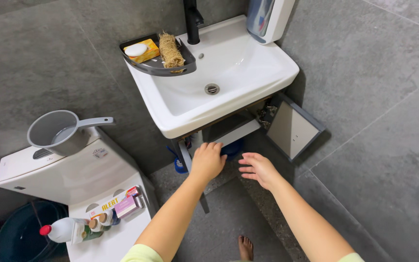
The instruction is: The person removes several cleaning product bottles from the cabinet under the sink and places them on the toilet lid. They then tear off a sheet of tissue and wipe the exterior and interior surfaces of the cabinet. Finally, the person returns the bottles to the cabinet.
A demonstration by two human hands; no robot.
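My left hand (207, 161) reaches under the white washbasin (219, 63), its fingers resting on the edge of the left cabinet door (186, 156) below the basin; whether it grips the door I cannot tell. To its right my right hand (259, 169) hovers with fingers spread, holding nothing, in front of the open cabinet (238, 130). The right cabinet door (293, 128) stands swung wide open. Something blue (232, 146) shows inside the cabinet, mostly hidden.
A black tap (192, 22) stands at the basin's back. A dark corner shelf (158, 67) holds soap and a loofah. A toilet cistern (69, 170) at left carries a grey scoop (56, 132); bottles (73, 230) lie on the lid. A dark bucket (23, 233) sits far left.
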